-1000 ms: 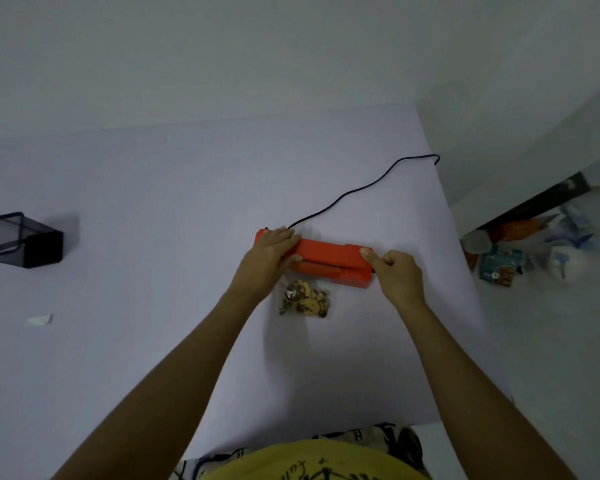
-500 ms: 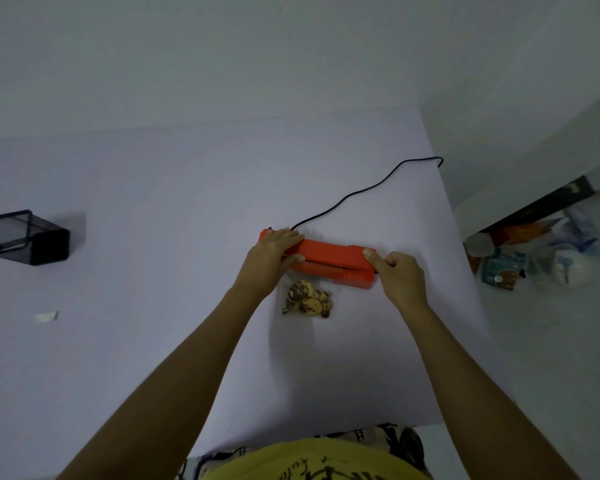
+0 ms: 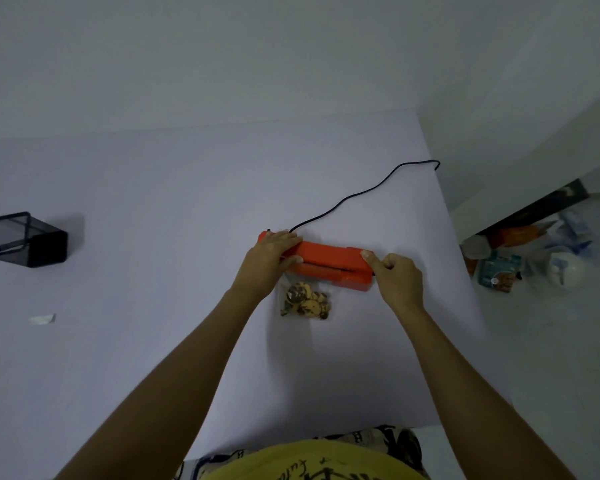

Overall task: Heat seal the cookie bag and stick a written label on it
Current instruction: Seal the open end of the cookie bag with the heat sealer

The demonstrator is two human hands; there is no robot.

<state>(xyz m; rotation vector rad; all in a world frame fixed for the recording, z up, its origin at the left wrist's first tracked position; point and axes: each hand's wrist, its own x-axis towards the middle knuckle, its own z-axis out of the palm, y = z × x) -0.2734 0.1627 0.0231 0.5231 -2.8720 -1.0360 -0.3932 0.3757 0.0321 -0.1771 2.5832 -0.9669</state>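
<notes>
An orange heat sealer (image 3: pixel 326 259) lies across the middle of the white table (image 3: pixel 153 202), its jaw slightly parted. A clear bag of cookies (image 3: pixel 305 299) lies just in front of it, its top edge tucked into the jaw. My left hand (image 3: pixel 269 263) rests flat on the sealer's left end, with the thumb under the lid. At the sealer's right end my right hand (image 3: pixel 395 278) pinches the corner between thumb and curled fingers. A small white label (image 3: pixel 42 319) lies far left on the table.
A black cord (image 3: pixel 361 192) runs from the sealer to the table's right edge. A black mesh pen holder (image 3: pixel 25 240) lies tipped at the far left. Bags and packets (image 3: pixel 520 261) sit on the floor to the right.
Both hands stay on the sealer's ends. The lid now shows a slightly wider gap above the base than before. The view has shifted a little.
</notes>
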